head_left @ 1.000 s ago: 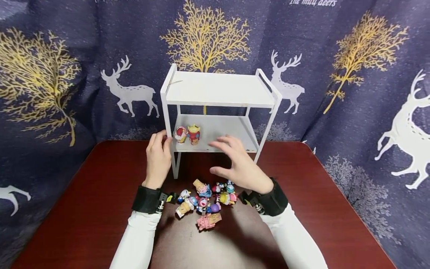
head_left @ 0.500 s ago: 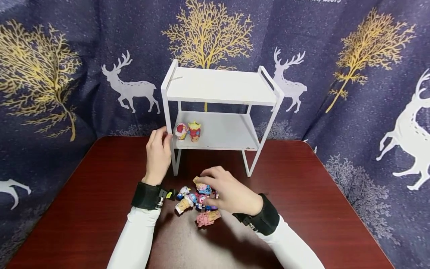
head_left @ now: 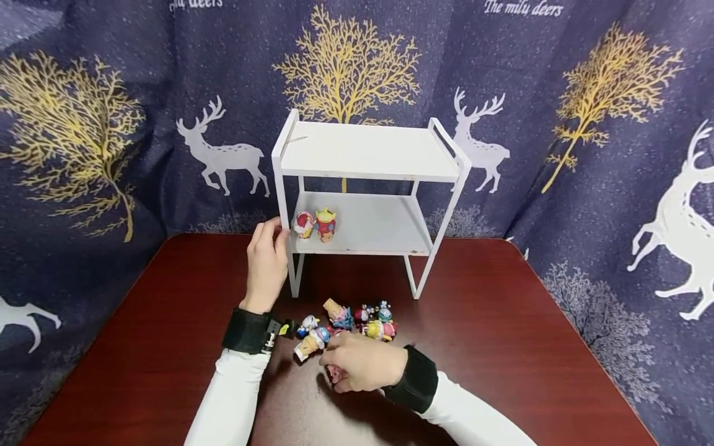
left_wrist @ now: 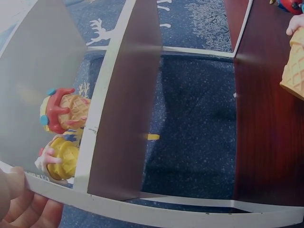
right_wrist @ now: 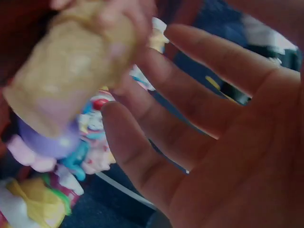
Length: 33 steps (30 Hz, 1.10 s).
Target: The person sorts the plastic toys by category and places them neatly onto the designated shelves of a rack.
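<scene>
My left hand [head_left: 268, 257] holds the left post of the white shelf unit [head_left: 368, 148]; in the left wrist view its fingers [left_wrist: 35, 211] wrap around the frame. My right hand [head_left: 365, 362] reaches down over a pink ice-cream-cone figurine [head_left: 337, 373] on the table. The right wrist view shows the fingers spread and nearly straight, tips close to the blurred tan cone. The hand hides most of that figurine in the head view. On the middle shelf stand a red-and-white cone figurine [head_left: 304, 225] and a green-headed figurine in red [head_left: 326, 225].
Several small figurines lie close together in front of the shelf, among them a blue-topped cone [head_left: 313, 342], another cone figurine [head_left: 339, 314] and a yellow-and-pink one [head_left: 380, 330]. A dark curtain [head_left: 223, 93] with deer and trees hangs behind the red-brown table [head_left: 485, 310].
My right hand has come down from the front of the shelf, past the figurine pile, to the pink cone figurine. My left hand has stayed at the left post.
</scene>
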{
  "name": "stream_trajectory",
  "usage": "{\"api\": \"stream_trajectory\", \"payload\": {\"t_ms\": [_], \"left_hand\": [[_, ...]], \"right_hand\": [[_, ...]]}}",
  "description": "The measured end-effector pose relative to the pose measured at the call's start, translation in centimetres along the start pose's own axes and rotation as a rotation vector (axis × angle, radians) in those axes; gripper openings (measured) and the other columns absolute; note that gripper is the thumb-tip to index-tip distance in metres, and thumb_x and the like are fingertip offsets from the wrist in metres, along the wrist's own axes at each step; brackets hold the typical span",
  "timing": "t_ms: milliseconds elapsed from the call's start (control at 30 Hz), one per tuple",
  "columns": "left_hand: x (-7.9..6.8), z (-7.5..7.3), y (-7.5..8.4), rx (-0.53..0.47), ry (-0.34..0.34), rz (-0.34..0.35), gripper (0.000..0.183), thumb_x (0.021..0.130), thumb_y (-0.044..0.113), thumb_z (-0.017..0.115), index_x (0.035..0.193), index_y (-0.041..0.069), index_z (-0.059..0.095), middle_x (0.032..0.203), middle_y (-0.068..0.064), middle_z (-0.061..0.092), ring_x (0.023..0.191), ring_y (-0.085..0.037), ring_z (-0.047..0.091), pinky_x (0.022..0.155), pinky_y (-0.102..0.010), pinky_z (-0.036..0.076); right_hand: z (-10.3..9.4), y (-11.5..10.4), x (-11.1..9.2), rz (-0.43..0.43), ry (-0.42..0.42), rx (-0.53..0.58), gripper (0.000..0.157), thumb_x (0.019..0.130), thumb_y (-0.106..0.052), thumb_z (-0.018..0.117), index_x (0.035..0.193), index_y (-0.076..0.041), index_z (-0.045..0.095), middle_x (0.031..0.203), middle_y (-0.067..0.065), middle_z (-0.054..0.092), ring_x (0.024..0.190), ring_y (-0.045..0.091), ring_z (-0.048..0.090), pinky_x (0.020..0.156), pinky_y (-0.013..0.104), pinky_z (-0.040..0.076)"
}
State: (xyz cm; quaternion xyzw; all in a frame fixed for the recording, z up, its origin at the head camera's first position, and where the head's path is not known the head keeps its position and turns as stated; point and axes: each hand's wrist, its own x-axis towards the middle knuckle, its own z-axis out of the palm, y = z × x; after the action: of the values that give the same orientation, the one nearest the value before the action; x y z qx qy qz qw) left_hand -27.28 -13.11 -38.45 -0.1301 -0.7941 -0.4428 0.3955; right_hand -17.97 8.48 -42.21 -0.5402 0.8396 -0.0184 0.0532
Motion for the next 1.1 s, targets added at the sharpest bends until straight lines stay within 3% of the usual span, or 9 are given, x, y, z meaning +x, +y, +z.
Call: {"api": "stream_trajectory", "payload": {"t_ms": [200,300,400,533,700,867,1000,1100], "left_hand": [[0.1,-0.1,-0.1,-0.006,0.006,0.004,0.022,0.103,0.012,0.053,0.12,0.0,0.059,0.1,-0.012,0.053,0.082,-0.023,0.048,0.071,-0.033,0.037],[0.0,0.0,-0.2,-0.006,0.001,-0.004,0.022,0.102,0.012,0.053,0.121,0.0,0.059,0.1,-0.011,0.053,0.082,-0.022,0.047,0.071,-0.032,0.037],[-0.2,0.2,-0.3,-0.006,-0.006,-0.008,0.023,0.102,0.011,0.053,0.121,0.0,0.059,0.101,-0.011,0.053,0.082,-0.022,0.048,0.071,-0.032,0.037],[-0.3,0.4,-0.4,-0.01,-0.01,-0.006,0.023,0.102,0.012,0.053,0.121,-0.001,0.058,0.101,-0.011,0.053,0.082,-0.021,0.048,0.07,-0.031,0.037],[-0.2,0.4,-0.3,-0.013,0.0,0.002,0.023,0.102,0.012,0.053,0.12,-0.001,0.058,0.099,-0.011,0.053,0.08,-0.022,0.047,0.07,-0.031,0.037],[-0.2,0.2,-0.2,-0.013,0.007,0.0,0.023,0.102,0.011,0.053,0.12,-0.002,0.058,0.1,-0.012,0.053,0.081,-0.022,0.048,0.07,-0.031,0.037],[-0.2,0.1,-0.1,-0.015,0.003,0.003,0.023,0.102,0.012,0.053,0.12,-0.002,0.058,0.1,-0.012,0.053,0.081,-0.023,0.048,0.071,-0.031,0.037],[-0.1,0.0,-0.1,-0.008,0.011,0.01,0.023,0.102,0.011,0.054,0.12,-0.002,0.058,0.1,-0.012,0.053,0.081,-0.023,0.048,0.07,-0.032,0.037]], "right_hand": [[0.9,-0.6,0.5,0.058,-0.048,-0.072,0.025,0.079,-0.03,0.082,0.093,-0.025,0.062,0.083,-0.017,0.044,0.084,0.001,0.048,0.087,0.037,0.044],[1.2,-0.7,0.6,0.07,-0.047,-0.083,0.023,0.079,-0.027,0.081,0.09,-0.025,0.06,0.081,-0.016,0.044,0.08,0.0,0.047,0.082,0.03,0.044],[1.5,-0.8,0.5,0.073,-0.035,-0.074,0.022,0.08,-0.023,0.079,0.083,-0.024,0.058,0.078,-0.016,0.043,0.075,-0.002,0.045,0.069,0.017,0.038],[1.7,-0.9,0.3,0.09,-0.017,-0.048,0.022,0.08,-0.019,0.079,0.084,-0.024,0.058,0.079,-0.015,0.045,0.073,-0.003,0.044,0.064,0.013,0.036],[1.6,-1.0,0.3,0.096,-0.027,-0.021,0.023,0.08,-0.018,0.078,0.089,-0.025,0.058,0.083,-0.015,0.045,0.074,-0.003,0.043,0.063,0.013,0.037],[0.9,-0.8,0.2,0.047,-0.026,0.031,0.021,0.08,-0.017,0.078,0.086,-0.023,0.058,0.083,-0.014,0.043,0.075,-0.004,0.042,0.065,0.01,0.033],[-0.2,-0.2,0.0,0.007,0.035,0.102,0.021,0.082,-0.016,0.078,0.094,-0.018,0.061,0.089,-0.012,0.048,0.083,-0.002,0.045,0.073,0.008,0.034],[-1.1,0.4,-0.3,0.005,0.131,0.153,0.024,0.084,-0.017,0.077,0.1,-0.014,0.06,0.093,-0.01,0.049,0.086,0.0,0.046,0.077,0.01,0.035]]}}
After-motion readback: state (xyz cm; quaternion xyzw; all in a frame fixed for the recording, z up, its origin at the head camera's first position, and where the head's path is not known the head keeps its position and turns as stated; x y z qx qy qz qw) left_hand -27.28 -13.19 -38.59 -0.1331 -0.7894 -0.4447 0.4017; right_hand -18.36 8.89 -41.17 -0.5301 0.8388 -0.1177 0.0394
